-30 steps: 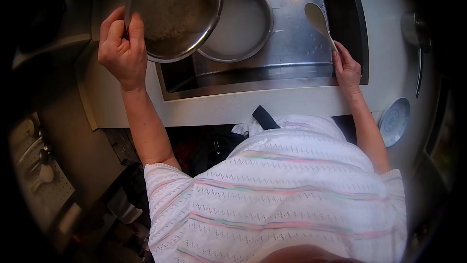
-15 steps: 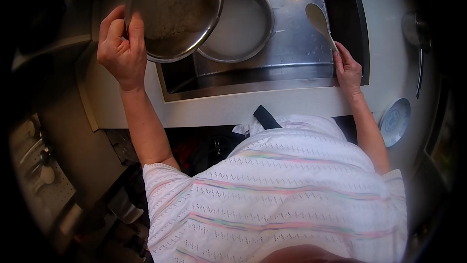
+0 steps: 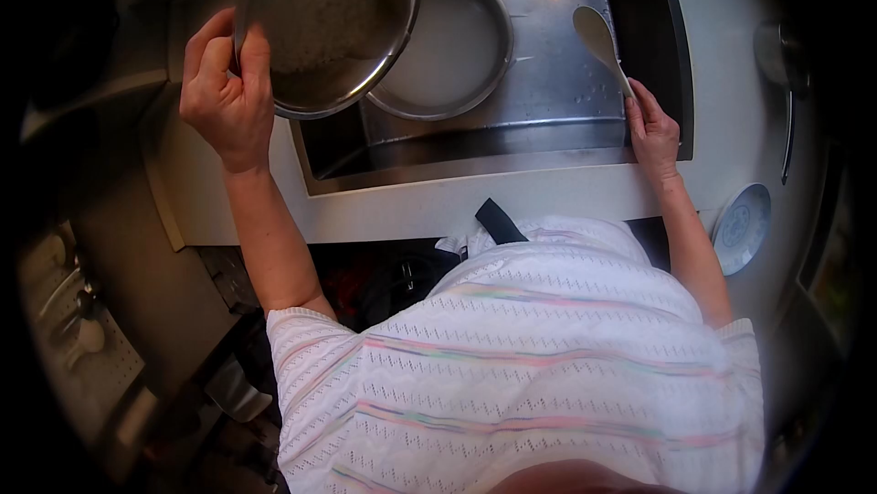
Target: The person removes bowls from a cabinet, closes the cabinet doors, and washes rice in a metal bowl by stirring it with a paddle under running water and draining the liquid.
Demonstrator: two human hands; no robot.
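Observation:
My left hand (image 3: 228, 92) is closed on the rim of a round metal pot (image 3: 402, 55), thumb over the edge. Pale grains that look like rice (image 3: 320, 14) lie inside it. The pot is held at the upper left, partly covering a metal bowl (image 3: 489, 83) of cloudy whitish water (image 3: 452, 46) in the sink (image 3: 557, 83). At the sink's right side my right hand (image 3: 655, 128) grips the handle of a light-coloured rice paddle (image 3: 598, 37), its wide end pointing up and away from me.
To the right on the counter (image 3: 731, 110) are a ladle-like utensil (image 3: 787, 101) and a small blue-and-white plate (image 3: 742, 229). Several utensils hang on a perforated board (image 3: 110, 348) at the lower left. The counter's front edge (image 3: 429, 197) runs between me and the sink.
Almost nothing differs. My left hand and the pot have shifted very slightly left; my right hand and the rice paddle stay in place.

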